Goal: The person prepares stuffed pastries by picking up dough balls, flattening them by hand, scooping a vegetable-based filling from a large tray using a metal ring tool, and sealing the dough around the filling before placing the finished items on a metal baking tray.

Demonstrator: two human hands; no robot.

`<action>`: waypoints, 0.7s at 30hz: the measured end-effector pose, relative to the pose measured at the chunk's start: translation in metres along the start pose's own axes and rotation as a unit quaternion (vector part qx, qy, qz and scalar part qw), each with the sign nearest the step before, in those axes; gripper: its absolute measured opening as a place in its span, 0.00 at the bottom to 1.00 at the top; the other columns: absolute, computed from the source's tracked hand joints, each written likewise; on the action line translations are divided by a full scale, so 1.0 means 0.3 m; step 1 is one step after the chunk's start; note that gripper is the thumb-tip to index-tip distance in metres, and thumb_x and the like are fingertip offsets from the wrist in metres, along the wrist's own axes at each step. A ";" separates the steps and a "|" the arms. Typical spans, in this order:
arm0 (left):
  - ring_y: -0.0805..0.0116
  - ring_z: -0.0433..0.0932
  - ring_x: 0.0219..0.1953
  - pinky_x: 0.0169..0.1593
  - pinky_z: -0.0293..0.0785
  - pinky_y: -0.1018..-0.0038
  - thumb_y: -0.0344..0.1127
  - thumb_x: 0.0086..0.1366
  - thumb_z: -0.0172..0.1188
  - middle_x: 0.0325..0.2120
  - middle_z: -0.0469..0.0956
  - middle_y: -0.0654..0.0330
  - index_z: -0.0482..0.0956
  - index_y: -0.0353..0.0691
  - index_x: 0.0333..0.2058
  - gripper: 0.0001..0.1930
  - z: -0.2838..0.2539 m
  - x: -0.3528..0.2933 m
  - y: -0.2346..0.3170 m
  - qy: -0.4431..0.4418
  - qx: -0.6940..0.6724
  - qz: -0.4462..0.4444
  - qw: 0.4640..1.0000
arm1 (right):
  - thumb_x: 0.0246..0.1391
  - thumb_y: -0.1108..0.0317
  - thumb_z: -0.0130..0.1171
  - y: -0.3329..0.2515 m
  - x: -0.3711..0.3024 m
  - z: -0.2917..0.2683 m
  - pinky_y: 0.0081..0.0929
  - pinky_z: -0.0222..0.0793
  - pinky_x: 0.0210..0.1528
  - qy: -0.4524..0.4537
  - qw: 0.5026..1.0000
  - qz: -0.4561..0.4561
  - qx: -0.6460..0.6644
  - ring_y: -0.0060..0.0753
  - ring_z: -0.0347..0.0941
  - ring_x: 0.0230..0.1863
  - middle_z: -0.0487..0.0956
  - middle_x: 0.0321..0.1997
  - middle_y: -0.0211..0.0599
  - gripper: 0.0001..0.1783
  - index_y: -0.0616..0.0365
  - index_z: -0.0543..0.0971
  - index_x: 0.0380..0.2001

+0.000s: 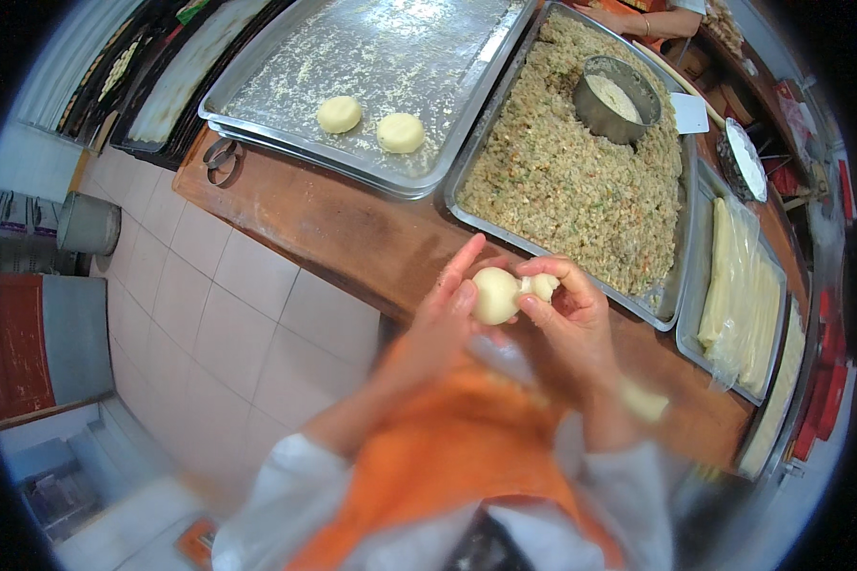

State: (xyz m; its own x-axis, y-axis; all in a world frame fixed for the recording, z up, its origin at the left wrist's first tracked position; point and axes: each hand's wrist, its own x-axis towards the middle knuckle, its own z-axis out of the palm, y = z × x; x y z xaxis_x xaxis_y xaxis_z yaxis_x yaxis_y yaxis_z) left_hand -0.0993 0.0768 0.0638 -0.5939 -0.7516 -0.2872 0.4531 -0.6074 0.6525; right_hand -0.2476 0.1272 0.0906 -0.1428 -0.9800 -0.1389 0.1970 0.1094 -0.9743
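A round ball of pale dough (pixel 495 296) rests in my left hand (pixel 443 312), whose fingers curl around it near the table's front edge. My right hand (pixel 577 322) pinches a small knob of dough (pixel 543 285) at the ball's right side, between thumb and fingers. A narrow neck joins the knob to the ball. Just beyond my hands is a metal tray filled with a crumbly, greenish-beige filling (pixel 581 190). Two flattened dough rounds (pixel 400 133) lie on a flour-dusted metal tray (pixel 381 57) at the upper left.
In the filling sits a round metal container (pixel 595 119). Pale dough strips under plastic (pixel 733 295) fill a smaller tray at right. A metal ring (pixel 221 164) lies by the table's left corner. Another person's arm (pixel 657 26) reaches in at the top right. A grey bucket (pixel 90 224) stands left.
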 end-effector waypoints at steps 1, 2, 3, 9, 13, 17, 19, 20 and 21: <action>0.68 0.72 0.39 0.32 0.73 0.75 0.32 0.65 0.37 0.46 0.69 0.53 0.53 0.39 0.58 0.22 -0.002 -0.005 0.000 -0.015 0.022 0.022 0.999 | 0.48 0.80 0.53 -0.012 -0.001 -0.002 0.19 0.66 0.45 0.003 1.000 0.025 0.017 0.22 0.66 0.45 0.68 0.43 0.33 0.15 0.61 0.71 0.42; 0.68 0.73 0.38 0.31 0.73 0.76 0.33 0.65 0.37 0.45 0.69 0.53 0.52 0.39 0.58 0.22 -0.001 -0.016 0.001 -0.033 0.043 0.042 0.998 | 0.48 0.79 0.53 -0.025 -0.006 -0.006 0.19 0.65 0.45 0.009 0.998 0.049 0.032 0.22 0.66 0.45 0.68 0.42 0.33 0.14 0.61 0.71 0.41; 0.69 0.73 0.36 0.30 0.72 0.77 0.34 0.65 0.37 0.44 0.70 0.53 0.52 0.39 0.58 0.22 -0.004 -0.021 0.003 -0.049 0.074 0.049 0.995 | 0.48 0.80 0.53 -0.035 -0.007 -0.012 0.20 0.65 0.46 0.000 1.000 0.022 -0.003 0.23 0.66 0.45 0.68 0.42 0.33 0.14 0.62 0.71 0.41; 0.72 0.74 0.28 0.26 0.72 0.80 0.42 0.67 0.35 0.37 0.74 0.55 0.60 0.39 0.54 0.21 -0.048 -0.001 0.053 -0.074 0.192 -0.124 0.971 | 0.47 0.80 0.53 -0.040 -0.009 -0.040 0.21 0.63 0.45 -0.047 0.978 -0.099 -0.179 0.27 0.66 0.45 0.69 0.40 0.35 0.11 0.62 0.73 0.37; 0.72 0.74 0.27 0.24 0.73 0.81 0.44 0.67 0.36 0.34 0.75 0.56 0.64 0.38 0.51 0.21 -0.031 0.013 0.000 0.009 0.175 -0.082 0.981 | 0.47 0.78 0.54 -0.032 -0.007 -0.027 0.22 0.63 0.44 -0.029 0.970 -0.121 -0.210 0.29 0.67 0.44 0.70 0.39 0.36 0.09 0.60 0.74 0.35; 0.71 0.75 0.28 0.25 0.74 0.82 0.42 0.66 0.38 0.35 0.74 0.56 0.63 0.35 0.50 0.20 0.023 -0.008 0.043 0.012 0.074 -0.032 0.997 | 0.45 0.77 0.56 -0.007 0.001 -0.037 0.22 0.63 0.45 0.005 0.960 -0.144 -0.242 0.31 0.67 0.42 0.70 0.39 0.37 0.10 0.59 0.74 0.34; 0.71 0.75 0.29 0.25 0.74 0.82 0.41 0.66 0.38 0.37 0.73 0.56 0.62 0.33 0.50 0.20 0.032 -0.016 0.050 -0.007 0.086 0.009 0.996 | 0.45 0.77 0.57 -0.012 0.003 -0.033 0.23 0.63 0.44 0.015 0.972 -0.128 -0.194 0.32 0.68 0.42 0.70 0.39 0.38 0.10 0.59 0.74 0.34; 0.71 0.74 0.29 0.25 0.73 0.81 0.40 0.66 0.39 0.38 0.73 0.56 0.62 0.33 0.51 0.20 0.028 -0.023 0.045 -0.020 0.128 0.044 0.991 | 0.45 0.77 0.57 -0.015 0.002 -0.028 0.23 0.63 0.44 0.019 0.978 -0.120 -0.170 0.32 0.68 0.42 0.70 0.39 0.38 0.10 0.59 0.74 0.34; 0.71 0.74 0.30 0.24 0.73 0.81 0.40 0.65 0.39 0.40 0.72 0.56 0.62 0.32 0.51 0.20 0.023 -0.027 0.041 -0.034 0.170 0.079 0.982 | 0.45 0.77 0.57 -0.019 0.000 -0.027 0.23 0.63 0.44 0.013 0.977 -0.120 -0.175 0.33 0.68 0.42 0.70 0.39 0.38 0.10 0.59 0.74 0.34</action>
State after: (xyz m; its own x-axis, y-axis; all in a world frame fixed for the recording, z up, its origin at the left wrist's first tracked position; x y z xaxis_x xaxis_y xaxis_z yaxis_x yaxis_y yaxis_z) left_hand -0.0935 0.0771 0.0790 -0.5816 -0.8039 -0.1240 0.3019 -0.3549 0.8848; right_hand -0.2565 0.1277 0.0948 -0.1693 -0.9805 0.1000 -0.1891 -0.0673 -0.9797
